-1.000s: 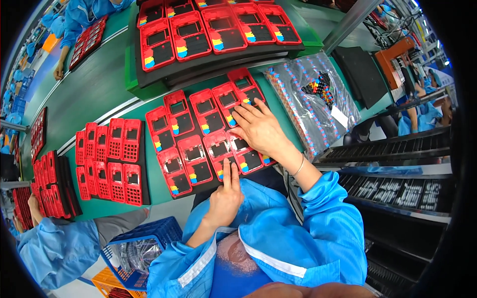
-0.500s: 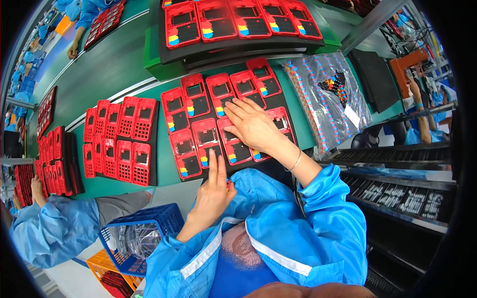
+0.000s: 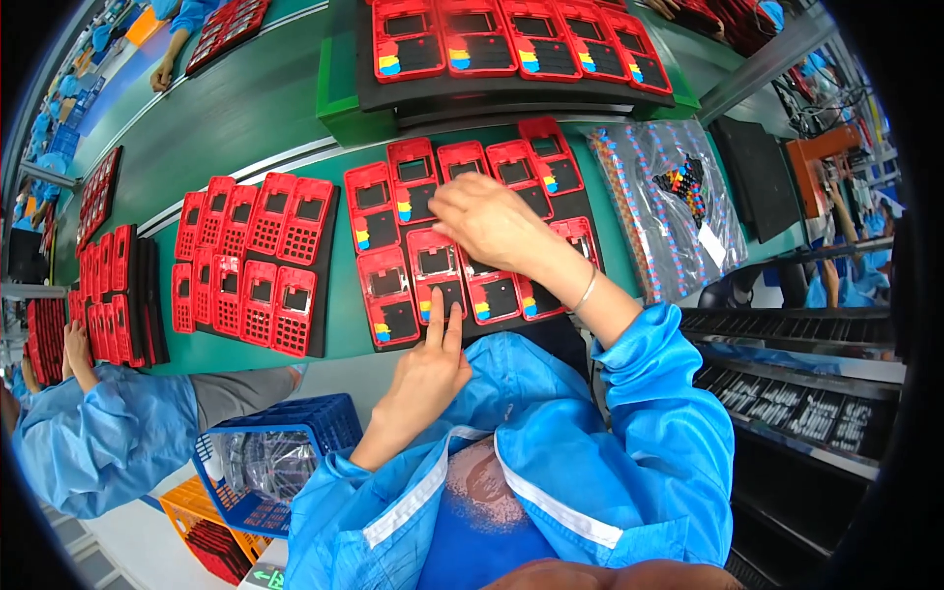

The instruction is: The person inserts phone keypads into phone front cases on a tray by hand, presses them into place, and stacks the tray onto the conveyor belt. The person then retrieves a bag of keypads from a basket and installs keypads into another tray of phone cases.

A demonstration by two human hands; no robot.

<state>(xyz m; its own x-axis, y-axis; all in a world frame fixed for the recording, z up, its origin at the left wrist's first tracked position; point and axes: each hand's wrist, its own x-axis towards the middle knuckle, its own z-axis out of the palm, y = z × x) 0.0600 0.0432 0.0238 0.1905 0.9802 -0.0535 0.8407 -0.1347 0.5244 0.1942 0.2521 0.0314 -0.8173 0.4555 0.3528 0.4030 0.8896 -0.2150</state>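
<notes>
Several red phone-shaped housings [image 3: 384,293] with yellow and blue patches lie in two rows on a black mat before me. My left hand [image 3: 421,383] is below the near row. Its first two fingers are stretched onto one housing [image 3: 434,261], while the others curl in, hiding anything inside. Above the rows, my right hand [image 3: 497,224] is turned palm down. Its fingers are bent together over a far-row housing [image 3: 459,160] and the gap beside it. Whatever those fingertips may hold is hidden.
Left stand red housings with keypad holes [image 3: 293,307]. At the right lies a clear bag [image 3: 669,211] of small coloured parts. A raised rack [image 3: 521,90] carries more housings behind. A blue crate [image 3: 334,425] sits lower left, near a co-worker's sleeve [image 3: 108,433].
My right hand's fingers, earlier spread flat across the housings, now bend together further left. A small coloured bit seen by my left thumb no longer shows. The whole view has shifted slightly.
</notes>
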